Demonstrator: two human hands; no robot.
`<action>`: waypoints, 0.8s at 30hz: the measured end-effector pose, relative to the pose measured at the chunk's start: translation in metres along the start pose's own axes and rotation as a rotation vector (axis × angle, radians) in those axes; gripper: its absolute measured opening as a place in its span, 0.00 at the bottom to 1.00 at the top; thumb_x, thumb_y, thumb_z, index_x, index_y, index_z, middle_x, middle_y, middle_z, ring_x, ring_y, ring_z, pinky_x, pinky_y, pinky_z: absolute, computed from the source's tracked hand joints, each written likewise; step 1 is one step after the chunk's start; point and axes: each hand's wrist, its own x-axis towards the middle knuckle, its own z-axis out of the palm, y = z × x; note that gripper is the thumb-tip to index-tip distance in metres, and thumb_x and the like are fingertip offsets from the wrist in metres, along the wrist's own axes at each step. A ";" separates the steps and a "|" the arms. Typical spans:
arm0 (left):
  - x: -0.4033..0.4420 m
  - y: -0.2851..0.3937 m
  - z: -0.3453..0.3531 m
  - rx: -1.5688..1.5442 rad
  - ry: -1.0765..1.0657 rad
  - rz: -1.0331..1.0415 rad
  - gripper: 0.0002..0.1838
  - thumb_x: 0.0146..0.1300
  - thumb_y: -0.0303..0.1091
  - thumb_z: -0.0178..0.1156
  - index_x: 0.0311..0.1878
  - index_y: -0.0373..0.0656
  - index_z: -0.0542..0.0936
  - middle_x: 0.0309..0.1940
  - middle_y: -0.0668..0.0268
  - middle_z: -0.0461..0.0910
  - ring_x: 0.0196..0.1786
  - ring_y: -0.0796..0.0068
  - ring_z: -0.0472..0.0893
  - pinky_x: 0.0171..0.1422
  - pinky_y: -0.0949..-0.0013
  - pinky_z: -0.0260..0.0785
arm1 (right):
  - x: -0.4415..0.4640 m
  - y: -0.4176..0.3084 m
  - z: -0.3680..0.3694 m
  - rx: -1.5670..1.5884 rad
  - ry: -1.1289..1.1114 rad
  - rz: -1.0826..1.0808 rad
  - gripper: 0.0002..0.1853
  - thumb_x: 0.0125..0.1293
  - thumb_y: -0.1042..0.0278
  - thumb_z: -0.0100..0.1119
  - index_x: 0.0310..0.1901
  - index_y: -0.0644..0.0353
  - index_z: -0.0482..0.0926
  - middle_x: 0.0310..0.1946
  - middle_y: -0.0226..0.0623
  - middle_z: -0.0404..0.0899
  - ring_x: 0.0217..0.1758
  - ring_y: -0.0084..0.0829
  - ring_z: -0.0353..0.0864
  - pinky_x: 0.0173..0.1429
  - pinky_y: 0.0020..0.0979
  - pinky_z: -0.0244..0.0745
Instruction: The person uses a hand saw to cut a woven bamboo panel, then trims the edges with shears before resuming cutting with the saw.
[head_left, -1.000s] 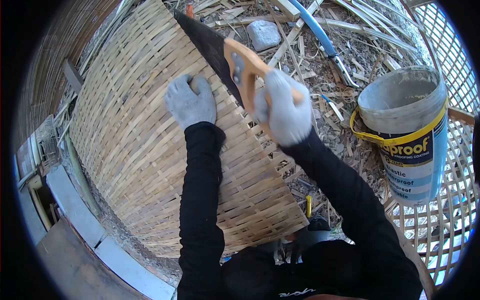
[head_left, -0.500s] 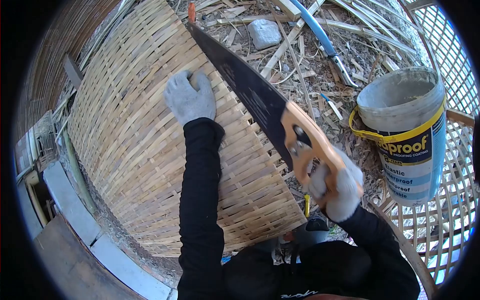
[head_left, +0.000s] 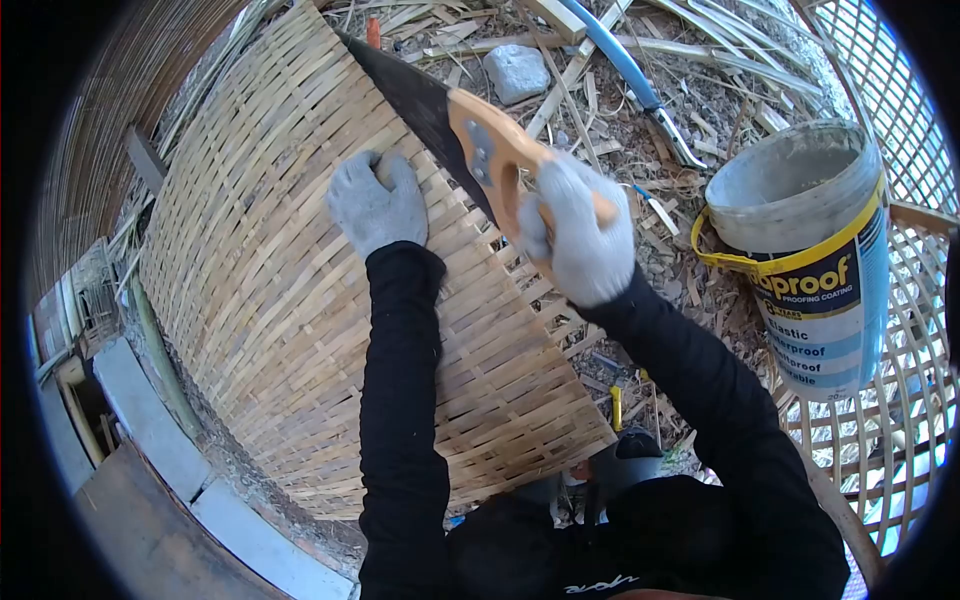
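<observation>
A woven bamboo mat (head_left: 270, 270) spreads out in front of me, its ragged right edge sloping down toward my body. My left hand (head_left: 377, 200), in a grey-white glove, rests on top of the mat with the thumb apart from the fingers. In a matching glove, my right hand (head_left: 585, 228) is wrapped round the wooden handle of a hand saw (head_left: 425, 108). The saw's dark blade runs along the mat's right edge, pointing to the upper left. Part of its toothed side is hard to make out against the strips.
A coating bucket (head_left: 805, 290) with a yellow rim stands at right, beside a bamboo lattice (head_left: 880, 460). Beyond the mat are a grey stone (head_left: 517, 73), a blue-handled tool (head_left: 640, 85) and scattered bamboo scraps. A yellow-handled item (head_left: 616, 407) lies near my foot. Grey blocks (head_left: 150, 420) line the left.
My right hand has pushed the saw forward, up and to the left along the mat's edge. My left hand stays in the same place on the mat.
</observation>
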 end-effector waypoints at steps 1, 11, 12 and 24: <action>-0.001 -0.001 -0.001 -0.002 -0.003 0.002 0.19 0.71 0.46 0.66 0.53 0.41 0.86 0.53 0.51 0.85 0.62 0.46 0.80 0.72 0.48 0.69 | -0.014 -0.004 -0.003 0.005 0.007 0.022 0.24 0.89 0.54 0.49 0.59 0.73 0.81 0.22 0.31 0.78 0.21 0.19 0.73 0.27 0.27 0.69; -0.002 -0.002 -0.001 0.026 -0.018 -0.016 0.19 0.71 0.47 0.65 0.54 0.42 0.85 0.54 0.52 0.85 0.63 0.47 0.80 0.73 0.48 0.68 | -0.149 -0.016 -0.082 -0.041 0.051 0.136 0.42 0.80 0.39 0.60 0.72 0.78 0.73 0.23 0.36 0.77 0.19 0.23 0.72 0.24 0.29 0.68; -0.002 -0.003 0.000 0.026 -0.016 -0.005 0.19 0.71 0.47 0.65 0.54 0.42 0.85 0.54 0.51 0.85 0.63 0.46 0.80 0.73 0.48 0.67 | -0.156 -0.015 -0.083 -0.043 0.072 0.129 0.42 0.80 0.39 0.61 0.71 0.78 0.74 0.22 0.36 0.78 0.18 0.23 0.72 0.24 0.29 0.68; -0.002 0.000 0.000 0.031 -0.027 -0.006 0.21 0.71 0.48 0.64 0.53 0.40 0.86 0.53 0.51 0.85 0.63 0.46 0.79 0.74 0.47 0.67 | 0.011 0.016 0.003 0.097 -0.002 0.029 0.18 0.87 0.58 0.52 0.49 0.64 0.85 0.24 0.21 0.78 0.26 0.12 0.74 0.30 0.21 0.68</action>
